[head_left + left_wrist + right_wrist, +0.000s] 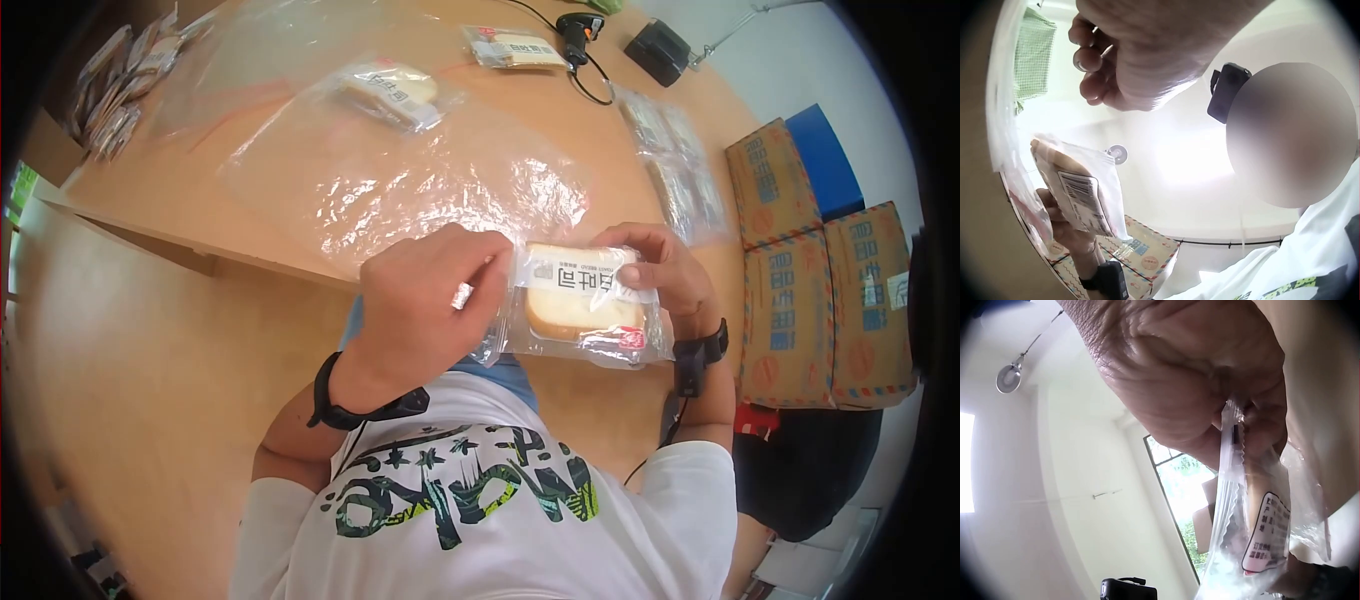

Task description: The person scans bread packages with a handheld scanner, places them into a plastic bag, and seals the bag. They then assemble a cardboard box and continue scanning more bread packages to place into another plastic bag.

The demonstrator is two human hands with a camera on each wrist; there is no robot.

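Note:
A clear packet of sliced white bread (580, 300) is held up in front of the body, its printed front facing the head camera. My right hand (665, 275) grips it at the right side, with the thumb over the front; in the right wrist view the fingers pinch its crimped plastic edge (1235, 437). My left hand (430, 290) is beside the packet's left end, fingers curled in toward the palm. In the left wrist view this hand (1129, 56) shows nothing in its fingers, and the packet's barcode label (1085, 194) faces that camera from a distance.
A large clear plastic bag (450, 190) spreads over the table, with another bread packet (395, 95) on it. Another packet (515, 48) lies near a barcode scanner (578, 38). Wrapped packs (675, 165) lie at right, beside stacked cartons (785, 310). More packets (130, 75) pile at far left.

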